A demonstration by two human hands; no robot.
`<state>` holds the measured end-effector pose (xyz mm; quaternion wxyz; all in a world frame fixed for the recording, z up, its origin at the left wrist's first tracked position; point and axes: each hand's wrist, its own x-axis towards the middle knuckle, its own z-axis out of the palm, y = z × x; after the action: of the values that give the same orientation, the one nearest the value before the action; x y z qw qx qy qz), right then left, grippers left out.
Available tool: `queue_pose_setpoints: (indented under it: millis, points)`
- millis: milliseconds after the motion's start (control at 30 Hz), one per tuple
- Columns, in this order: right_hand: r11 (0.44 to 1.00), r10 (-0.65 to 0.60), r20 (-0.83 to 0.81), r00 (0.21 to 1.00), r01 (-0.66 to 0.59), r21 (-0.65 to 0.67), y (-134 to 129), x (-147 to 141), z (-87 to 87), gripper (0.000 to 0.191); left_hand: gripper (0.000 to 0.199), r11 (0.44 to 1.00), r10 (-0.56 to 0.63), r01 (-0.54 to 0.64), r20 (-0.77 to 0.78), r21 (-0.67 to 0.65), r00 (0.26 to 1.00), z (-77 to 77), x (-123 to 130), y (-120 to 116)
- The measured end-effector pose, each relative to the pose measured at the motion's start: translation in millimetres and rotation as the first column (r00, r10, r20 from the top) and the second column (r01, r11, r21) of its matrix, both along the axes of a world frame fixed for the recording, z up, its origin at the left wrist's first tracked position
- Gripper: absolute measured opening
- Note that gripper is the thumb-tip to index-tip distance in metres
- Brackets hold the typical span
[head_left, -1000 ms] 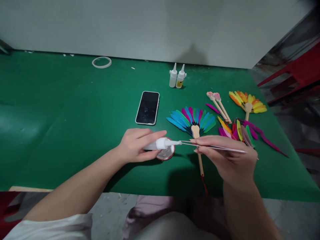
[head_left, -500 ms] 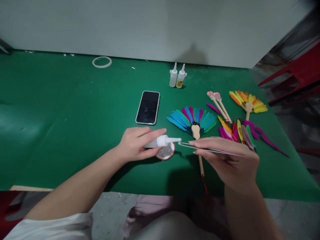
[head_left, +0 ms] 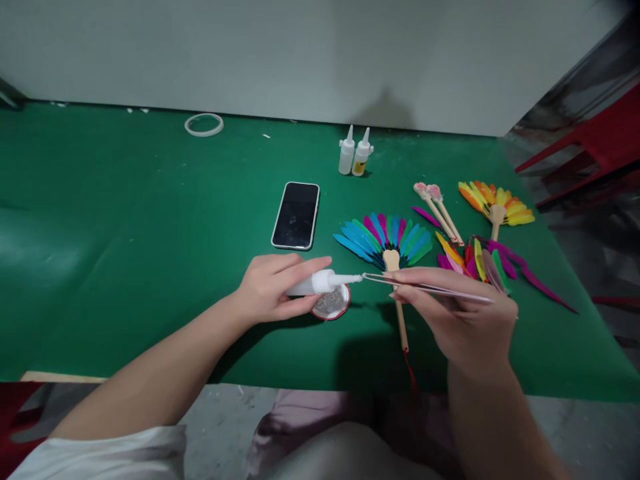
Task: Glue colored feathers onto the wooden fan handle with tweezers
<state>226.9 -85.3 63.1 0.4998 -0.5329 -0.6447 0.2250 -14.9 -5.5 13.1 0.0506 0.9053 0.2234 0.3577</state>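
The left hand [head_left: 273,290] covers the rear of the white bottle [head_left: 324,282], so only its cap, long nozzle and part of its body show. The bottle and fingers also hide the upper part of the small round dish [head_left: 334,307]; its contents are pale and too small to make out. A tiny bit [head_left: 363,276] at the tips of the tweezers [head_left: 443,291] is equally unclear, and whether it touches the nozzle I cannot tell.

The bottle is translucent, tilted nearly level, its nozzle pointing toward the right hand [head_left: 465,317]. The tweezers are slim and pinkish, their two arms slightly apart along most of their length.

The left grip pinches the bottle between thumb and fingers — the nozzle juts out past the fingertips, above the bench [head_left: 150,233]. The right grip presses thumb and fingers together on the tweezers, whose tips reach out to the nozzle's end.

Below the tweezers lies a blue, green and magenta feather fan [head_left: 391,261], its handle partly crossed by them. Beyond the left hand lies a phone [head_left: 295,216] — farther back stand two small bottles [head_left: 354,159].
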Motion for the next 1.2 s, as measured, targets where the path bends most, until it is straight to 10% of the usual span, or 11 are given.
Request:
queue_pose_setpoints:
  millis: [367, 600, 900, 1200]
  points:
    - [0.980, -0.153, -0.265, 0.952, 0.111, -0.167, 2, -6, 1.3, 0.019, 0.037, 0.999, 0.040, -0.040, -0.027, -0.007, 0.999, -0.9, -1, 0]
    - [0.991, -0.037, -0.612, 0.790, -0.048, -0.122, 19, 15, -12.0, 0.006, 0.035, 0.943, 0.311, -0.313, -0.038, -0.108, 0.950, -2.1, 0, -1]
    - [0.871, -0.491, -0.420, 0.763, 0.447, -0.207, 24, 81, -47.0, 0.016, 0.029, 0.831, 0.537, -0.527, 0.015, -0.178, 0.843, -11.2, -5, 5]
    - [0.833, -0.531, -0.239, 0.813, 0.449, -0.323, 28, 93, -79.7, 0.025, 0.035, 0.819, 0.546, -0.463, 0.212, -0.340, 0.810, -26.1, -4, 9]
